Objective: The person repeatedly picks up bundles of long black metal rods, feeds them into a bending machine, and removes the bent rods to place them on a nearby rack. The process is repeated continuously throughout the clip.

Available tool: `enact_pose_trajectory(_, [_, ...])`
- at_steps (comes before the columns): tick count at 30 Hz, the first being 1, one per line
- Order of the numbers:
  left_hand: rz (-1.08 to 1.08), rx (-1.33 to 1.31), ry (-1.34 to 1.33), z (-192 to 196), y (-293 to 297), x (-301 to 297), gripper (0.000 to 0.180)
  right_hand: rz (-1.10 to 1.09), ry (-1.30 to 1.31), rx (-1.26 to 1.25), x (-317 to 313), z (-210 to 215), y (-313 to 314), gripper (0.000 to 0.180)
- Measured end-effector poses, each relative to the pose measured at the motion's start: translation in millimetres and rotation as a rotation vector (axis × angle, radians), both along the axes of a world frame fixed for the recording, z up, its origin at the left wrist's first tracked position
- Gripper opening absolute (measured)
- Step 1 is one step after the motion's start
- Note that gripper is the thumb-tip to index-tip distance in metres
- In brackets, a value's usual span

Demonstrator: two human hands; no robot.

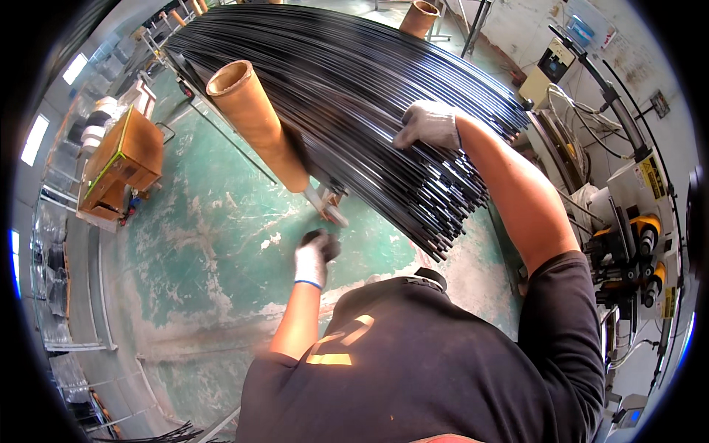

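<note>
A long, thick pile of thin black tubes (332, 88) stretches away from me, with cut ends fanned toward my right side. My right hand (430, 124), in a pale glove, is on top of the pile near those ends. Its fingers bend down around some tubes and its thumb points left; the fingertips are partly hidden. My left hand (316, 255), in a white glove with a dark palm, is held low over the floor, left of the pile and apart from it. Motion smears its fingers, and no object shows clearly in it.
A brown cardboard tube (258, 125) stands up at the pile's left side on a metal rack, and another brown tube (419, 19) at its far right. Machinery with cables (628, 244) lines the right. A wooden cabinet (125, 162) stands left on the worn green floor (199, 244).
</note>
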State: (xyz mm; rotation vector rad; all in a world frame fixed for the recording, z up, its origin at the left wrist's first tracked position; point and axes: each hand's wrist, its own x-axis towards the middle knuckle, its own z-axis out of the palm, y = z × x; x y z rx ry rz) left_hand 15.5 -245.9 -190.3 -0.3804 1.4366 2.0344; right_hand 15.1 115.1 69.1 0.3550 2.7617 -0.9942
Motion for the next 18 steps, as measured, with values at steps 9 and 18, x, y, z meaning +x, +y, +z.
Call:
enact_pose_trajectory(9, [0.083,0.21,0.176,72,-7,-40,0.028,-0.099,-0.134,-0.082,30,28,-6,0.042])
enact_pose_trajectory(18, [-0.193,0.512,0.249,190,67,-55,0.022,-0.117,0.012,0.611,166,76,-11,0.046])
